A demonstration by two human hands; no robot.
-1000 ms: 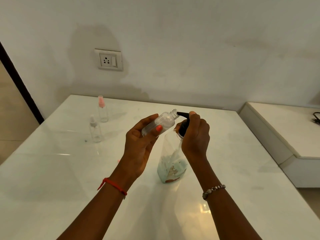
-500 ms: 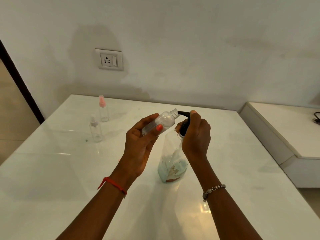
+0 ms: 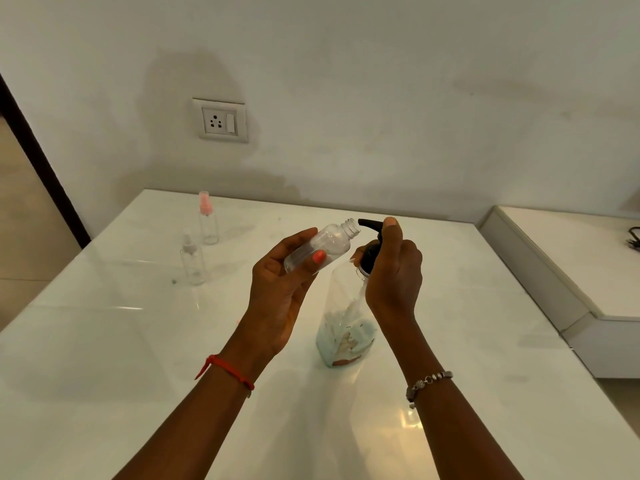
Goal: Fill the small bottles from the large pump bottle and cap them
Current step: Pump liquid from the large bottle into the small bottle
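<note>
- Hardly anything moved since a second ago: left hand [image 3: 277, 292] grips the open small bottle [image 3: 322, 245], tilted, mouth just beside the nozzle [image 3: 367, 224] at its 3 o'clock.
- Right hand [image 3: 394, 271] is curled round the pump of the large pump bottle [image 3: 346, 323] standing on the bench [image 3: 138, 341].
- Better to put the mouth under the nozzle tip, then press slowly.
- Whether liquid is inside the small bottle is hard to see.

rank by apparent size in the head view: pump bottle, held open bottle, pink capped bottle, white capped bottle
1. pump bottle
2. open bottle in the left hand, nearer the camera
3. pink-capped bottle and white-capped bottle: look alike, both farther off, so unranked
</note>
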